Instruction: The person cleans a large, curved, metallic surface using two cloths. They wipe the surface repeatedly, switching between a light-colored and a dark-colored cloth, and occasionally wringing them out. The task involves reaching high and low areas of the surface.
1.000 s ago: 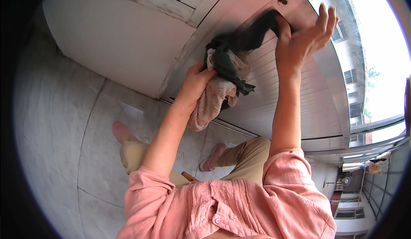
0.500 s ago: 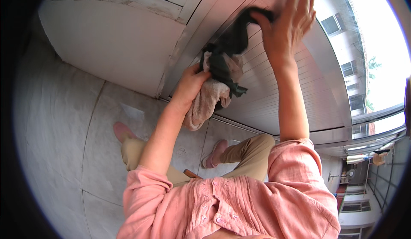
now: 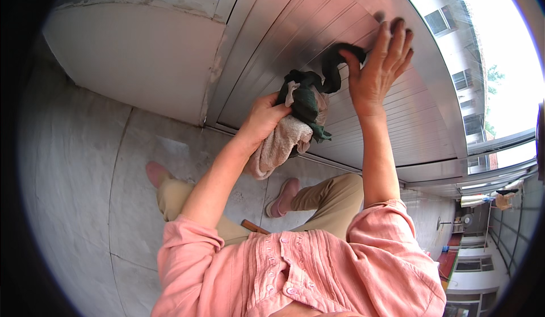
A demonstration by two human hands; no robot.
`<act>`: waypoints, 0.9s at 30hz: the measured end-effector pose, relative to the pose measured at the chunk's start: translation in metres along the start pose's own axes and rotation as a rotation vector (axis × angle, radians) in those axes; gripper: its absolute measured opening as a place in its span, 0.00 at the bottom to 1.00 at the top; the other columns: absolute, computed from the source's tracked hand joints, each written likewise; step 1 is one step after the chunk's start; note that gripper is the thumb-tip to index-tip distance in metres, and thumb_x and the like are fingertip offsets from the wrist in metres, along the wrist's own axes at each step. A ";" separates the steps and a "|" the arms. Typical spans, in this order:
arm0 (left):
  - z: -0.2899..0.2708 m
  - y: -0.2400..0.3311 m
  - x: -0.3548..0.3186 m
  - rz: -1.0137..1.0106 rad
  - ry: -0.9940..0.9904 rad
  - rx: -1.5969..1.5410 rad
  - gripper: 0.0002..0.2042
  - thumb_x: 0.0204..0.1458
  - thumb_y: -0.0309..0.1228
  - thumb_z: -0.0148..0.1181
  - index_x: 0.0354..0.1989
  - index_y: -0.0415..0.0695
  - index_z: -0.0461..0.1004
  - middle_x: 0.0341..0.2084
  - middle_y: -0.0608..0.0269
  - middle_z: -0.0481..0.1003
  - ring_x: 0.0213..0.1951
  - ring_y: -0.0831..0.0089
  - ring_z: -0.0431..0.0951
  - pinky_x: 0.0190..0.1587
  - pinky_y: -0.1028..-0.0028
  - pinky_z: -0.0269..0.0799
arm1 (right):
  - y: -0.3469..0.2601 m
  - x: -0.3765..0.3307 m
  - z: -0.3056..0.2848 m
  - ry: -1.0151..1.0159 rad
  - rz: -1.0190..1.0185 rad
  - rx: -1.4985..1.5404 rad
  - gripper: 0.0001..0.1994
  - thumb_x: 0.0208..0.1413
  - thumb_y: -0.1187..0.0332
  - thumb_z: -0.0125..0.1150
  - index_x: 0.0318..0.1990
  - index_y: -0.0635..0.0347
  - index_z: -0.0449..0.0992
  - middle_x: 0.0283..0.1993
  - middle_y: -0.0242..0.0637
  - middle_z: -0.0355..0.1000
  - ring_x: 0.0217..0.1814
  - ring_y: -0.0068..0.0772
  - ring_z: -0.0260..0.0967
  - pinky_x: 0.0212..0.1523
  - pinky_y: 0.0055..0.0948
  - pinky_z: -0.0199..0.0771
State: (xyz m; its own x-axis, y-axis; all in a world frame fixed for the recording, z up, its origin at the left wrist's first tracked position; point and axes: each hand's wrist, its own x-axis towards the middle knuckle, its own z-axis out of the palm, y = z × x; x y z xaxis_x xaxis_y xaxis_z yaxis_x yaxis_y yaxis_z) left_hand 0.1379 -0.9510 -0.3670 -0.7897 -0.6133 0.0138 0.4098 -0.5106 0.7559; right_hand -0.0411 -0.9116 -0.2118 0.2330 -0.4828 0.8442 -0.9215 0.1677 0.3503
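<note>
My left hand (image 3: 265,121) is closed on a bunch of rags: a beige terry cloth (image 3: 282,145) hanging below the fingers and a dark green cloth (image 3: 305,102) bundled above it. From the bundle, a twisted dark length of this cloth runs up and across to my right hand (image 3: 377,78). That hand is raised with its fingers stretched out beside a metal door panel (image 3: 397,112), the thumb apart and lying over the dark cloth's end. Whether the palm presses the cloth to the panel, I cannot tell.
Left of the ribbed panel is a pale wall section (image 3: 136,61) with a rough edge. Grey floor tiles (image 3: 74,146) lie below, with my pink shoes (image 3: 284,196) on them. A brown wooden piece (image 3: 254,226) shows by my legs. Bright window glass (image 3: 511,50) is at right.
My right hand has come down along the panel, drawing the dark cloth's far end lower. My left hand, still gripping the rags, has shifted slightly right and down. The view has also shifted.
</note>
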 end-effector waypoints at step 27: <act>-0.023 -0.013 0.004 -0.043 0.112 0.065 0.13 0.57 0.27 0.56 0.48 0.34 0.75 0.38 0.62 0.79 0.38 0.77 0.78 0.43 0.75 0.73 | -0.030 -0.021 0.042 0.123 -0.033 0.166 0.39 0.44 0.60 0.75 0.66 0.51 0.64 0.71 0.42 0.55 0.75 0.56 0.48 0.68 0.63 0.47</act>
State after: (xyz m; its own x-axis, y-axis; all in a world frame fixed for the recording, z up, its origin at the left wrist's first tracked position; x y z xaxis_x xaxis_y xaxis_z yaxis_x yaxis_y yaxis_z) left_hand 0.1405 -0.9605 -0.3916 -0.7486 -0.6569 -0.0897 0.3434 -0.4999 0.7951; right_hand -0.0311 -0.9431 -0.2569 0.2909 -0.3755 0.8800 -0.9488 0.0050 0.3157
